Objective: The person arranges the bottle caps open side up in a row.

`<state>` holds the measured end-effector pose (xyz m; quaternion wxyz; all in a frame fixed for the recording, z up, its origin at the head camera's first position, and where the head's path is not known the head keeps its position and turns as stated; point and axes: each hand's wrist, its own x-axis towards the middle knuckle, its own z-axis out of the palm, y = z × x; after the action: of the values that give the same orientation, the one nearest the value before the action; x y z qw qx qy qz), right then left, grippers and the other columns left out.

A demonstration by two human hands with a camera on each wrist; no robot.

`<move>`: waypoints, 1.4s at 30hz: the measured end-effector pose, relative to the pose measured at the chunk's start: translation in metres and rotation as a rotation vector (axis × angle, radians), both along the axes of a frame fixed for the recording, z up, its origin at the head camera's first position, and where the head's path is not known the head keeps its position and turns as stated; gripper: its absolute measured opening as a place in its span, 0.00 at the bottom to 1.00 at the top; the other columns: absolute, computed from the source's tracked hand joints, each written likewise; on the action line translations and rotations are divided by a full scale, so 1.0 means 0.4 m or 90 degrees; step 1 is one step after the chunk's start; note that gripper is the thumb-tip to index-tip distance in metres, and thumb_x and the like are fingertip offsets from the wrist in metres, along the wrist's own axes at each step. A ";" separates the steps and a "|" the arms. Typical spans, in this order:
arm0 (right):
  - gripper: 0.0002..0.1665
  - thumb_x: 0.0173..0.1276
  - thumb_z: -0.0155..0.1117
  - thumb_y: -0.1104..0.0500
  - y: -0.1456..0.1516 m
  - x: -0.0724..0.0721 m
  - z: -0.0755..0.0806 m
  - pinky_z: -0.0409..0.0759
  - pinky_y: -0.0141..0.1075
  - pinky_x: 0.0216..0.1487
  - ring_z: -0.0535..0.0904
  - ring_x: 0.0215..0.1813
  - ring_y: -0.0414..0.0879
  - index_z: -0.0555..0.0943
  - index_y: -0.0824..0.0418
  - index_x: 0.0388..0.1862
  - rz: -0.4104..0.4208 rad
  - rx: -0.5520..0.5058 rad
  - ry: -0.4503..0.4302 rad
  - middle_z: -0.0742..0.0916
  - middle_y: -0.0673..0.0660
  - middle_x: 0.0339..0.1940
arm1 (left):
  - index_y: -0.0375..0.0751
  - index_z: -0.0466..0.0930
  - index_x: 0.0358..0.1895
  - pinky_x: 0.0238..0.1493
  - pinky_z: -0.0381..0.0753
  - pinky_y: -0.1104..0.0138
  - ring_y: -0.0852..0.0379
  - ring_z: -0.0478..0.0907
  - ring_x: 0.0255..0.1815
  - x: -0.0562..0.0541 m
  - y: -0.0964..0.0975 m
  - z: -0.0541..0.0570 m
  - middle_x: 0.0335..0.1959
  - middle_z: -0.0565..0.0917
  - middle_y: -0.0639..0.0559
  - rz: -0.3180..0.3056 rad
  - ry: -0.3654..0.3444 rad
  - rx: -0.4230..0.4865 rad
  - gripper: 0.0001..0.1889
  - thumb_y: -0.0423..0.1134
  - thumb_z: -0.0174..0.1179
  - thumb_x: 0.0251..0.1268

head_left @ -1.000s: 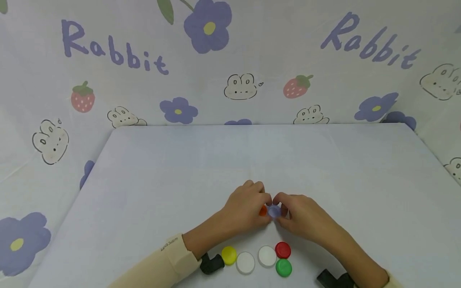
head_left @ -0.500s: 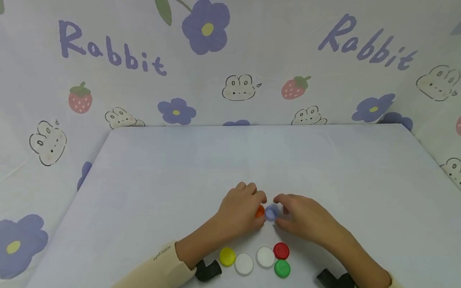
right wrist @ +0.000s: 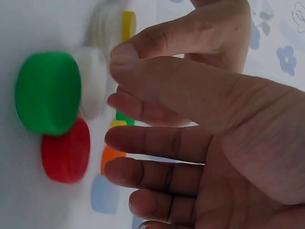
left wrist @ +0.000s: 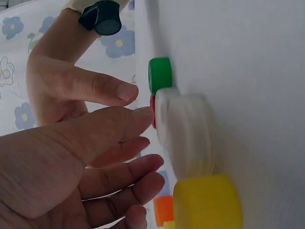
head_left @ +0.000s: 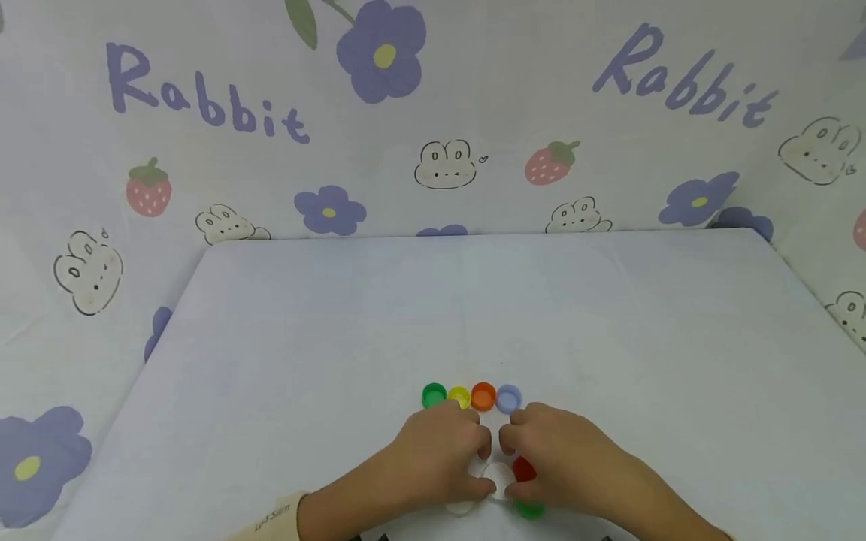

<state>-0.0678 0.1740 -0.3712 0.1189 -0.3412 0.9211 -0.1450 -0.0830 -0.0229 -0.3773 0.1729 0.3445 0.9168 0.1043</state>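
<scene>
In the head view, my left hand [head_left: 436,454] and right hand [head_left: 568,458] face each other over a white bottle cap [head_left: 499,473]. Their fingers are loosely bent and apart, with both thumbs close over that cap and nothing pinched. Under the right hand, a red cap [head_left: 523,469] and a green cap [head_left: 530,511] are partly covered. Another white cap [head_left: 461,509] peeks out below the left hand. A yellow cap [left wrist: 207,205], hidden from the head view, stands near in the left wrist view. The wrist views show the fingers off the caps.
Beyond the hands runs a row of upturned caps: green [head_left: 434,395], yellow [head_left: 459,396], orange [head_left: 483,397] and light blue [head_left: 509,399]. They sit side by side on the white table [head_left: 379,315]. A rabbit-print cloth [head_left: 271,173] hangs behind.
Both hands have left the orange and light blue caps and come back toward the body, over the nearer caps. The light blue cap now sits beside the orange one in the row.
</scene>
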 end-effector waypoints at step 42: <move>0.11 0.56 0.73 0.63 0.063 -0.066 -0.012 0.73 0.30 0.28 0.70 0.25 0.33 0.78 0.50 0.28 0.017 -0.108 -0.191 0.76 0.38 0.21 | 0.49 0.82 0.31 0.28 0.64 0.74 0.64 0.64 0.29 0.002 0.063 -0.041 0.24 0.69 0.61 -0.040 0.049 0.072 0.12 0.51 0.70 0.65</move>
<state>-0.0944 0.1992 -0.3760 0.2279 -0.3369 0.8727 -0.2702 -0.0821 0.0025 -0.3938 0.1210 0.3862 0.9040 0.1375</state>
